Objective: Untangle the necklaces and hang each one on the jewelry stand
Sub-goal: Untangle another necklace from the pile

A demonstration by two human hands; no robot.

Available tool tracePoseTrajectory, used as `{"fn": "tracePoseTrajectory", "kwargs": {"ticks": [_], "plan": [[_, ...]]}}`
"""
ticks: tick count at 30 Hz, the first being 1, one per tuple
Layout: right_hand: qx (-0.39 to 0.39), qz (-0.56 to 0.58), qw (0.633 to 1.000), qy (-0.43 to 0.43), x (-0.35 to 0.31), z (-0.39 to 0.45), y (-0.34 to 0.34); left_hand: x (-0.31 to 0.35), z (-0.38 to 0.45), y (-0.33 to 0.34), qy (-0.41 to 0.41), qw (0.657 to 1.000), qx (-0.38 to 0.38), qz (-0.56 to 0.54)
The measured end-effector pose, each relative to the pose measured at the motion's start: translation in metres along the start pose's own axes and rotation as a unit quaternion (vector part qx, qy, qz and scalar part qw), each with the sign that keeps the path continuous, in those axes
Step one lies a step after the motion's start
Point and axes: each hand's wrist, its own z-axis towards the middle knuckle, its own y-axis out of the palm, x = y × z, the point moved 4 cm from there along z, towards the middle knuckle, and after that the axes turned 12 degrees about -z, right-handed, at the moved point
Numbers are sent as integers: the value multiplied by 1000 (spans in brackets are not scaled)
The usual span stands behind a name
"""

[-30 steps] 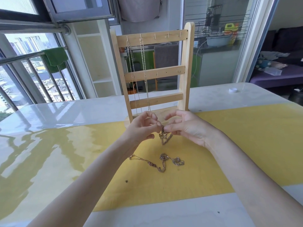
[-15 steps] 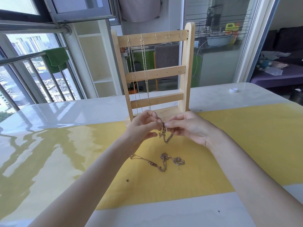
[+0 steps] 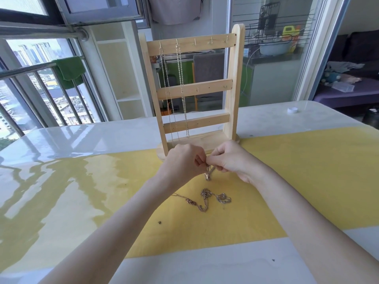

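Fingertips (image 3: 208,160) of the left hand (image 3: 184,162) and right hand (image 3: 231,160) are pinched together on a small tangled necklace (image 3: 209,174), held above the yellow mat (image 3: 297,171); another tangle (image 3: 207,198) is left lying below, and two chains (image 3: 174,89) are hung on the wooden stand (image 3: 233,89) behind

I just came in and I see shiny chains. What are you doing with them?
A person is untangling necklaces. The left hand and right hand both pinch one knotted chain just above the yellow mat. Another tangled necklace lies on the mat nearer the person, untouched. Two necklaces already hang from the top hooks of the wooden jewelry stand.
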Motion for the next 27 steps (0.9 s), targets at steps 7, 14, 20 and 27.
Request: {"fn": "tracePoseTrajectory", "kwargs": {"ticks": [7, 14, 20, 27], "plan": [[-10, 130, 991, 29, 6, 2, 0, -12, -3, -5, -86, 979, 29, -184], [-72, 307, 947, 65, 8, 5, 3, -16, -8, 2, -244, 809, 20, -534], [-65, 311, 946, 67, 10, 5, 3, -15, -8, 4, -240, 829, -44, -504], [-45, 278, 959, 19, 7, 4, -1, -16, -7, 0, -214, 870, -9, -445]]}}
